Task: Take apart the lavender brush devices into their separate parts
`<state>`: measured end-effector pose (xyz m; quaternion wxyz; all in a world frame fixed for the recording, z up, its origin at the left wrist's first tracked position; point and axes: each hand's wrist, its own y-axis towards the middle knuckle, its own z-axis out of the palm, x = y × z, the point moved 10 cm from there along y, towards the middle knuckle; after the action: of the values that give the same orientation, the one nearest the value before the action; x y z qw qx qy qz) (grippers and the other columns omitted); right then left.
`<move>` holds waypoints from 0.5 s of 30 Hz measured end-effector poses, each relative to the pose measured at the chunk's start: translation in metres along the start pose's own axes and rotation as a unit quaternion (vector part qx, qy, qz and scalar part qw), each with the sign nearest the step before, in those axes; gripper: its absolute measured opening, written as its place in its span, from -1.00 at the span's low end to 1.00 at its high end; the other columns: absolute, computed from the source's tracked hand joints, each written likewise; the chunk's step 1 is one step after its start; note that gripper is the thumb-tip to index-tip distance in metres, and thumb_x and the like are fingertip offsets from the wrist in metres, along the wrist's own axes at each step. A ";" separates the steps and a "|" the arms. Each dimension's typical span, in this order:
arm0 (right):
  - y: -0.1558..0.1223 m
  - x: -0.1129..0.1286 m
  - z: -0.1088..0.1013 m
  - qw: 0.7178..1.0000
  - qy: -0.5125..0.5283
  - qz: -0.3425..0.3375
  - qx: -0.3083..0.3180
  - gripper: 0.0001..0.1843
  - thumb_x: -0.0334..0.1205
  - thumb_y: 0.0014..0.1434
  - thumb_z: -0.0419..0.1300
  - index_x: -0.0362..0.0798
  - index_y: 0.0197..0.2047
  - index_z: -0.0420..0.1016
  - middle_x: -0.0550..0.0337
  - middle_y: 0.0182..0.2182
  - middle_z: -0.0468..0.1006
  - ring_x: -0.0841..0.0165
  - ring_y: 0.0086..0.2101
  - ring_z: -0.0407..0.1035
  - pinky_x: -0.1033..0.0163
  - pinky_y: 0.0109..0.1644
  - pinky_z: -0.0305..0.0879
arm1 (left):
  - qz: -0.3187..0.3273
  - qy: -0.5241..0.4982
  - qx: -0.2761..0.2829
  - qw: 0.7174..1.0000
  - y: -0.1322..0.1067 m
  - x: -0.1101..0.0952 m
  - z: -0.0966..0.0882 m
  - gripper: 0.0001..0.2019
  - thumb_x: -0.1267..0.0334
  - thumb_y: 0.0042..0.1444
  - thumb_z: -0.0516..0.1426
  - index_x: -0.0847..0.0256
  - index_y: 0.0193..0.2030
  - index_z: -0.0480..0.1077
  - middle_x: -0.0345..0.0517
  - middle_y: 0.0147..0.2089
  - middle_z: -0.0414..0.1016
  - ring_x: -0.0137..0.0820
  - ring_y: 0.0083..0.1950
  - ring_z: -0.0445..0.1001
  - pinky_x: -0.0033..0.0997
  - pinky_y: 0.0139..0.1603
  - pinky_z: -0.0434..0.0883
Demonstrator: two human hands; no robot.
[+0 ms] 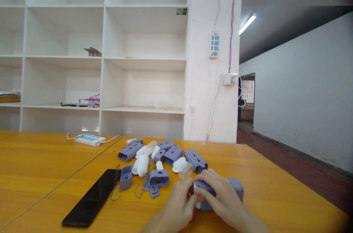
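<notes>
Near the front edge of the table, my right hand (220, 192) is wrapped round a purple plastic housing (237, 189), which lies on its side. A white plastic end piece (196, 186) shows at the housing's left end. At that end, the fingers of my left hand (179, 203) are pinched together on the end piece, touching my right fingertips. My fingers hide most of the join. Just beyond my hands lie a white part with a clear cup (185, 170) and another purple housing (195, 160).
Several purple housings (172, 155), white shells (141, 165) and thin wire springs (141, 185) lie in a loose pile. To the left are a black smartphone (92, 198) and a white power strip (89, 139). White shelves (103, 58) stand behind the wooden table (275, 189).
</notes>
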<state>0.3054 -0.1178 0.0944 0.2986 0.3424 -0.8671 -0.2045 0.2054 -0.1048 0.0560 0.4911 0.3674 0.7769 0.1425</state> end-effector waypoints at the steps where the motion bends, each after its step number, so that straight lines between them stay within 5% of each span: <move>1: 0.000 -0.001 0.000 1.000 -0.002 -0.001 -0.002 -0.91 -0.14 0.38 0.18 0.09 -0.10 0.49 0.24 -0.21 0.53 0.26 -0.15 0.41 0.20 -0.07 0.25 | -0.001 -0.004 -0.002 1.000 0.000 0.001 0.000 -0.92 0.34 0.29 0.11 0.17 -0.16 0.45 -0.13 -0.26 0.55 -0.33 -0.24 0.49 -0.42 -0.23 0.33; 10: 0.001 0.002 -0.003 0.999 -0.036 0.000 -0.014 -0.84 -0.21 0.41 0.09 0.05 -0.14 0.50 0.19 -0.23 0.57 0.24 -0.17 0.42 0.18 -0.07 0.28 | -0.025 -0.017 -0.018 0.999 0.001 0.003 0.004 -0.81 0.39 0.25 0.12 0.18 -0.03 0.45 -0.08 -0.16 0.56 -0.30 -0.17 0.48 -0.37 -0.14 0.35; 15: 0.002 0.011 -0.003 0.997 -0.067 -0.002 0.024 -0.81 -0.27 0.39 0.07 0.04 -0.18 0.52 0.17 -0.21 0.62 0.25 -0.13 0.47 0.18 0.01 0.29 | -0.027 -0.006 0.005 1.000 0.000 0.001 0.008 -0.92 0.36 0.24 0.14 0.19 -0.15 0.44 -0.07 -0.18 0.56 -0.29 -0.17 0.49 -0.40 -0.17 0.34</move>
<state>0.3002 -0.1247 0.1021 0.2317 0.3365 -0.8890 -0.2068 0.2116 -0.1052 0.0512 0.4975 0.3497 0.7843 0.1230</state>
